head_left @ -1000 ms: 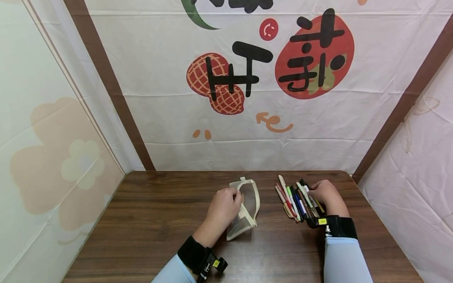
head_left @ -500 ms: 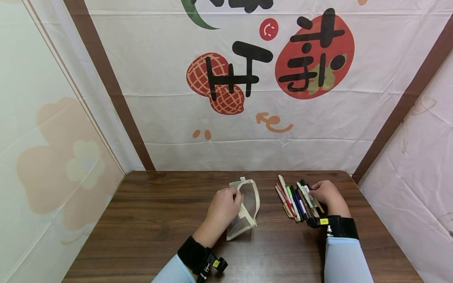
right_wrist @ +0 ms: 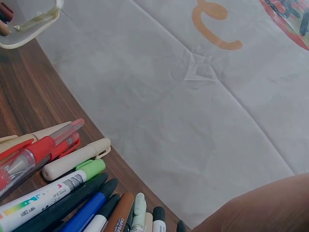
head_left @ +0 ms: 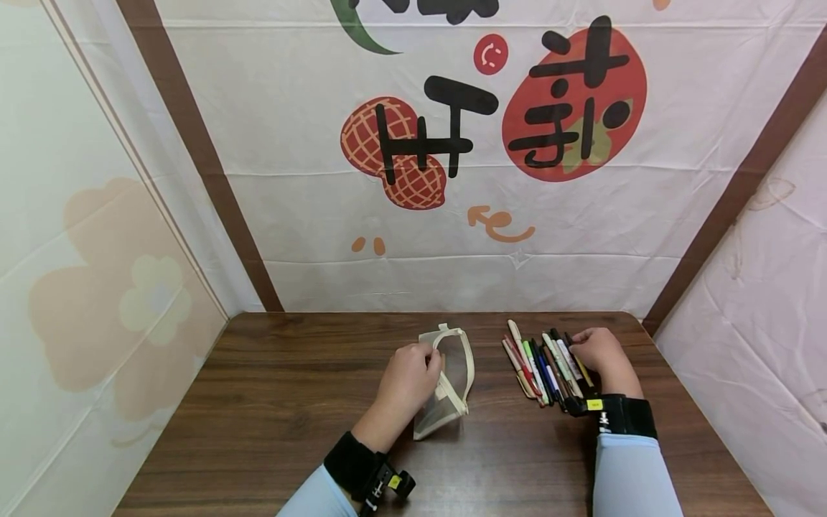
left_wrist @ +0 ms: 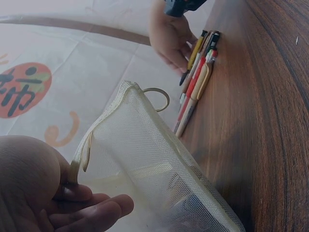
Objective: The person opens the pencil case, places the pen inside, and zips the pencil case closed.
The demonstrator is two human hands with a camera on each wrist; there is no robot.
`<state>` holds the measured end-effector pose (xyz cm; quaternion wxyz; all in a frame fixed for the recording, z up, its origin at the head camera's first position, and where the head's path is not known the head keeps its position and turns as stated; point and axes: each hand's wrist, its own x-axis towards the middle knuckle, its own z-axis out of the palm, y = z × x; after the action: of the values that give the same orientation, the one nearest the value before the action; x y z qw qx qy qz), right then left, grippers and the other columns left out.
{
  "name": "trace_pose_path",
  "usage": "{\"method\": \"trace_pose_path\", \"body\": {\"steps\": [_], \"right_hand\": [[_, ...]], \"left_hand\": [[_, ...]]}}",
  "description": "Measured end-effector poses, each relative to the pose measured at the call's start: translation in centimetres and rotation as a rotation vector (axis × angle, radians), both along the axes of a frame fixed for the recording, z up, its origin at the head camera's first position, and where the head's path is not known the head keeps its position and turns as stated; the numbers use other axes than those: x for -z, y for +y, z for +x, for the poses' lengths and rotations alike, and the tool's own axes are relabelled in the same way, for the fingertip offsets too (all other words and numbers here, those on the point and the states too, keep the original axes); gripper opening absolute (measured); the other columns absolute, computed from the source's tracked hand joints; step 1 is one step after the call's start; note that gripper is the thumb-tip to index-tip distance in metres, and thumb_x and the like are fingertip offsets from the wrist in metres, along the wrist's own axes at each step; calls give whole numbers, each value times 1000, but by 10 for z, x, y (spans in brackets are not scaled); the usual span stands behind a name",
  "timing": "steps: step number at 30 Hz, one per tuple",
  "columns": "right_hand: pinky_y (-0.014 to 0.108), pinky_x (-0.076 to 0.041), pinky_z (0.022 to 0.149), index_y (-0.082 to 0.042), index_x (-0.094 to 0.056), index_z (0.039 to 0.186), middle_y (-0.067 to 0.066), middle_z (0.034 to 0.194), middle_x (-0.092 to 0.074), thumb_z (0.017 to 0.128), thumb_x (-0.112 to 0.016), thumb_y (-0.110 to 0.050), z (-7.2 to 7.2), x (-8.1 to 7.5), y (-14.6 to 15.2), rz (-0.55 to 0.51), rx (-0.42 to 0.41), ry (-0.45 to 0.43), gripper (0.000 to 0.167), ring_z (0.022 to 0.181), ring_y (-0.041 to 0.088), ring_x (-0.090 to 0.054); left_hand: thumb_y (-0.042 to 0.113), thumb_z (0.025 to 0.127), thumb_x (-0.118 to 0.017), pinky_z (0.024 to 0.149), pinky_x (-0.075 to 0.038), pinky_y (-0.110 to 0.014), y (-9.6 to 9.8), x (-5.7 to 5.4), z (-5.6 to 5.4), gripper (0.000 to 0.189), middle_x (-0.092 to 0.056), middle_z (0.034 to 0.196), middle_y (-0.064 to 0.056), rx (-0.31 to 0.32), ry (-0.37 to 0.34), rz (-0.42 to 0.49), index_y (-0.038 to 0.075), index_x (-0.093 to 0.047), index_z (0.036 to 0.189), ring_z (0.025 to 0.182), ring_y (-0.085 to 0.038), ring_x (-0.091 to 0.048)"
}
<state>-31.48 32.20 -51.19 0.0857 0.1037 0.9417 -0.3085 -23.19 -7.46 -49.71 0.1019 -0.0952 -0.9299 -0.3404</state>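
My left hand (head_left: 407,375) pinches the zipper edge of a cream mesh pencil pouch (left_wrist: 140,130), which stands with its mouth gaping on the table. Inside, some pens show dimly through the mesh in the left wrist view. My right hand (head_left: 602,353) is at the right end of a row of pens and markers (head_left: 543,370). Its fingertips pinch the dark end of a yellow pen (left_wrist: 197,50), the outermost one. In the right wrist view the fingers are mostly out of frame, with a green-capped marker (right_wrist: 58,195) and a blue pen (right_wrist: 87,212) nearby.
The brown wooden table (head_left: 291,380) ends at a white printed curtain (head_left: 310,273) behind. Red and beige pens (right_wrist: 77,158) lie at the row's left end, closest to the pouch. Each wrist wears a black strap with a small camera.
My right hand has shifted slightly right, from beside the white pens to the outermost yellow pen, uncovering more of the pens. The left hand and the pouch have stayed put.
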Motion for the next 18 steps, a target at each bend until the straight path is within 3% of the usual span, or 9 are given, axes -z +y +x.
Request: {"method": "trace_pose_path", "body": {"steps": [5, 10, 13, 18], "right_hand": [[65, -57, 105, 7, -56, 157, 40, 154, -58, 114, -59, -13, 1, -6, -3, -38, 53, 23, 47, 135, 55, -64], [68, -55, 106, 0, -43, 170, 40, 157, -55, 115, -58, -17, 0, -14, -4, -77, 7, 59, 60, 138, 57, -61], [61, -56, 97, -1, -41, 172, 39, 151, -60, 115, -58, -19, 1, -20, -8, -95, -24, 104, 62, 126, 53, -66], [48, -59, 91, -1, -42, 172, 34, 147, -68, 115, -61, -21, 4, -30, -24, -171, -50, 172, 64, 120, 44, -72]], "left_hand": [[18, 113, -61, 62, -49, -31, 0, 0, 0, 35, -65, 78, -2, 0, -5, -1, 16, -67, 79, 65, -13, -55], [17, 113, -61, 62, -49, -32, 0, 0, 0, 34, -67, 79, -3, 2, -3, 0, 16, -67, 80, 65, -13, -55], [18, 113, -61, 62, -49, -31, 0, 0, 0, 34, -66, 79, -3, 3, -5, 0, 16, -67, 80, 65, -13, -55], [18, 114, -60, 62, -49, -31, 0, 0, 0, 35, -65, 78, -2, 4, -8, 0, 16, -67, 79, 65, -13, -55]]}}
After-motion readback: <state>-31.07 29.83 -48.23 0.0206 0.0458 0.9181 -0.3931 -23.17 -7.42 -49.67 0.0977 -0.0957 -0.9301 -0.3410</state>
